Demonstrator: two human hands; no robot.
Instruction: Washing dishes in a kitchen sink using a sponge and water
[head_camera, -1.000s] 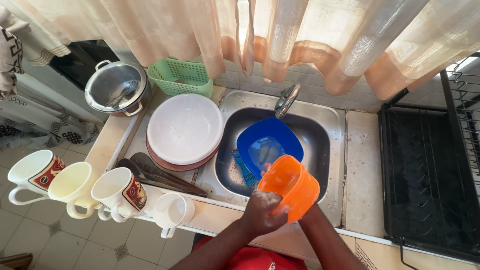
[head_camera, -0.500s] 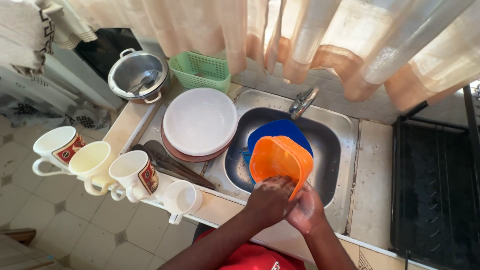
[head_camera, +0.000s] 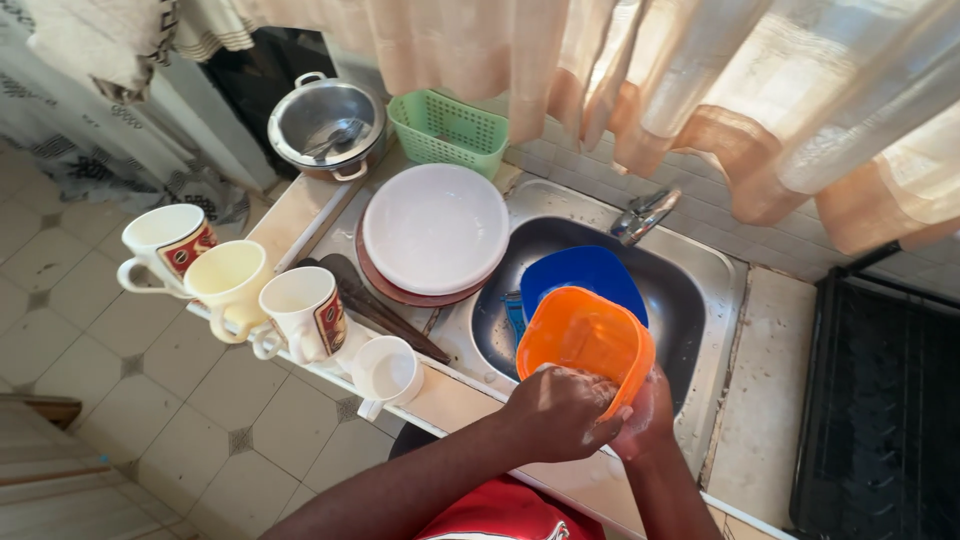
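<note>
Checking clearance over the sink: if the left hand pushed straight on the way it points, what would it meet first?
The left hand already grips the orange bowl; beyond it, probably the blue plate, though depth is unclear.

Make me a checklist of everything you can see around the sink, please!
Surface: counter beside a sink, wet and stained.
Job's things: orange bowl, soapy, held over the sink; blue bowl under it.
Clutter: four mugs along the counter edge, white plates stacked, dark utensils, steel pot, green basket.
Grips: left hand holds the bowl's rim; right hand, soapy, is against its outside.
Cables: nothing seen.
Surroundings: tap, curtain, dark rack, tiled floor.
</note>
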